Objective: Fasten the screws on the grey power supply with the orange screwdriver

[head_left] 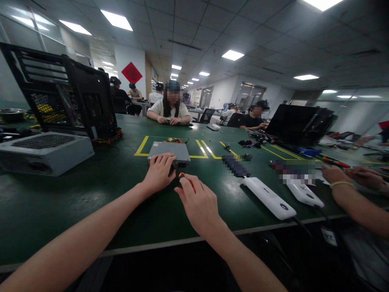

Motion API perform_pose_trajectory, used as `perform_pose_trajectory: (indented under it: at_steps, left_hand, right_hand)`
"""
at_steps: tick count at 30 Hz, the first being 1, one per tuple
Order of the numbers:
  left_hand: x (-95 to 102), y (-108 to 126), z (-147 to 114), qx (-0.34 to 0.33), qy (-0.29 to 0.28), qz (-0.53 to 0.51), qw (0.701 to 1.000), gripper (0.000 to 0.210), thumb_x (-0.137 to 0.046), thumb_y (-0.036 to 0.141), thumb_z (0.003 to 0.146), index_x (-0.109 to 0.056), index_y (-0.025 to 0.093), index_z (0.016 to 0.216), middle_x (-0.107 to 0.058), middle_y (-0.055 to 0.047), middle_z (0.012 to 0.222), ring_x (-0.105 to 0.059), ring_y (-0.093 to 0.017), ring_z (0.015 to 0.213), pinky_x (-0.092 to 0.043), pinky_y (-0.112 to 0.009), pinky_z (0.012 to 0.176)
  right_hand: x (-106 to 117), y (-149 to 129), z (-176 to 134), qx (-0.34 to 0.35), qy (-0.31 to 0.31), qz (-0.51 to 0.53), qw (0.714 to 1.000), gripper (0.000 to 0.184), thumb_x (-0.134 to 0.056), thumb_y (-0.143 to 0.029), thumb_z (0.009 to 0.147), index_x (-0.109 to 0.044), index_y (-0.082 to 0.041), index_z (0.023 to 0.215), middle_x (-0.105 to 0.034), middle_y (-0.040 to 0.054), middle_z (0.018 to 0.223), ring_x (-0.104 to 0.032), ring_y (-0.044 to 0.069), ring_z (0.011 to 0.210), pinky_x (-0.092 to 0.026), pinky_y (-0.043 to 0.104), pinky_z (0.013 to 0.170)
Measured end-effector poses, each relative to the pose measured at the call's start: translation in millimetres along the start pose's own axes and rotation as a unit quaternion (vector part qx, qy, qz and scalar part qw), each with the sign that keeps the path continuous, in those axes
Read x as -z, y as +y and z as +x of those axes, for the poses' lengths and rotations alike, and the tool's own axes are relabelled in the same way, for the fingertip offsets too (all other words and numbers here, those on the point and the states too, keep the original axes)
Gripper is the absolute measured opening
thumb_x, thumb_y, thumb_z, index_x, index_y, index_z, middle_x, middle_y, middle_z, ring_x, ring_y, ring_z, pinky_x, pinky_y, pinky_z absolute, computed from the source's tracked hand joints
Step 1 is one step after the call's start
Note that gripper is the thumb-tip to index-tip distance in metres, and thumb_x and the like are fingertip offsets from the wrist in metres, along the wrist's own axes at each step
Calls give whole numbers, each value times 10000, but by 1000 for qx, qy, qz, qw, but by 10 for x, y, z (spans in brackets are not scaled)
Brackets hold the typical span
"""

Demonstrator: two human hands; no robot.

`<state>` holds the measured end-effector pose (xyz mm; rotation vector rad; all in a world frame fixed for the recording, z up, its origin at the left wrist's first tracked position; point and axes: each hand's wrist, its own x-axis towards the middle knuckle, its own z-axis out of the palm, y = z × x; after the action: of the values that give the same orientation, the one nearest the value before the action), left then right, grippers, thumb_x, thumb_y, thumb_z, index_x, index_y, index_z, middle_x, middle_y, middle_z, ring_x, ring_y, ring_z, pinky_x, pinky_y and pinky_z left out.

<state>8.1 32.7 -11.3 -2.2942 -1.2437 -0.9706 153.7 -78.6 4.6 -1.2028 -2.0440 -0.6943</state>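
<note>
A grey metal computer power supply (179, 151) lies on the green table in front of me, its coloured cables bunched behind it. My left hand (160, 169) grips its near left part, fingers over the top and thumb at the near side. Just right of that, my right hand (199, 200) is closed around a screwdriver (182, 175) with an orange and black handle. The handle's end shows above the fingers, beside the power supply's near face; the shaft and tip are hidden.
At left stand a second power supply (45, 152) and an open black computer case (69, 93). Two white devices (270, 198) with cables lie at right, near another person's hands (334, 174). Yellow tape (141, 147) marks the table; a person sits opposite.
</note>
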Motion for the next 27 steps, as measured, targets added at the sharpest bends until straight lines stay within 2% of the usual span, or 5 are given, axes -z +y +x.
perform_pose_trajectory:
  at_steps: [5, 10, 16, 23, 27]
  left_hand:
    - [1, 1, 3, -4, 0, 7, 1000, 368, -465, 235, 777, -469, 170, 1140, -512, -109, 1227, -432, -253, 1152, -286, -422, 947]
    - [19, -9, -1, -11, -10, -3, 1000, 370, -461, 239, 783, -464, 173, 1148, -506, -114, 1234, -426, -257, 1159, -295, -423, 938]
    - [-3, -17, -3, -7, -4, 7, 1000, 366, -457, 231, 782, -462, 169, 1143, -505, -109, 1237, -427, -247, 1158, -284, -418, 948]
    - [5, -31, -12, -13, -16, 1, 1000, 394, -472, 262, 776, -451, 172, 1159, -499, -117, 1242, -426, -268, 1151, -290, -429, 933]
    - [8, -9, -12, -7, -3, 1, 1000, 382, -477, 246, 772, -458, 167, 1146, -511, -116, 1223, -430, -265, 1151, -279, -427, 944]
  right_hand:
    - [33, -53, -22, 75, -41, -12, 996, 278, -426, -130, 845, -484, -143, 1117, -517, 145, 1186, -477, 250, 1108, -474, 337, 817]
    - [26, -6, 62, 49, -13, -52, 997, 205, -403, -273, 897, -503, -175, 1046, -594, 90, 983, -571, 156, 711, -469, 269, 589]
    - [26, -62, 13, 75, -25, -84, 993, 301, -450, -153, 823, -459, -176, 1123, -500, 163, 1169, -542, 217, 860, -465, 306, 642]
    - [-49, 292, 181, 240, 61, -65, 967, 165, -439, -236, 861, -489, -202, 1016, -602, 80, 959, -535, 128, 650, -389, 244, 538]
    - [-130, 453, 192, 245, 95, -11, 965, 185, -440, -304, 835, -470, -180, 970, -574, 123, 982, -561, 179, 772, -430, 271, 586]
